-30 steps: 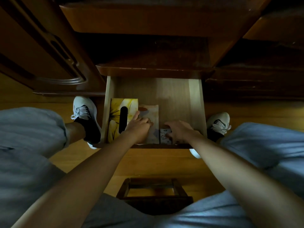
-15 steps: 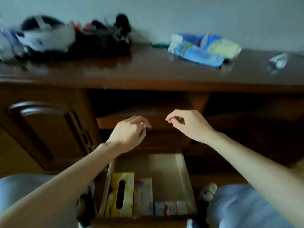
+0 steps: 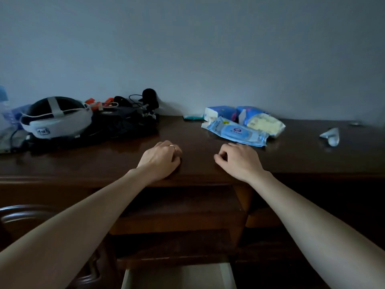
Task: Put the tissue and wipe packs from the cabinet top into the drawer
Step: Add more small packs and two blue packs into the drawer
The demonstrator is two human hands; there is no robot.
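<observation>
On the dark wooden cabinet top [image 3: 195,140] a cluster of packs lies at the back right: a light-blue wipe pack [image 3: 236,132] in front, a pale yellow tissue pack [image 3: 265,125] beside it, and two blue tissue packs [image 3: 221,112] behind. My left hand [image 3: 161,158] hovers over the cabinet's front edge with curled fingers, a ring on one, holding nothing. My right hand [image 3: 238,158] is just short of the wipe pack, fingers loosely curled and empty. The open light-wood drawer [image 3: 179,276] shows only at the bottom edge.
A white-strapped headset [image 3: 56,116] and a tangle of black cables and gear [image 3: 127,117] fill the cabinet's left side. A small crumpled clear wrapper [image 3: 331,135] lies at the far right. A grey wall stands behind. A cabinet door is at lower left.
Both hands came up out of the drawer, leaving the packs there, and now hover over the cabinet top. The view tilted up from the drawer to the cabinet top.
</observation>
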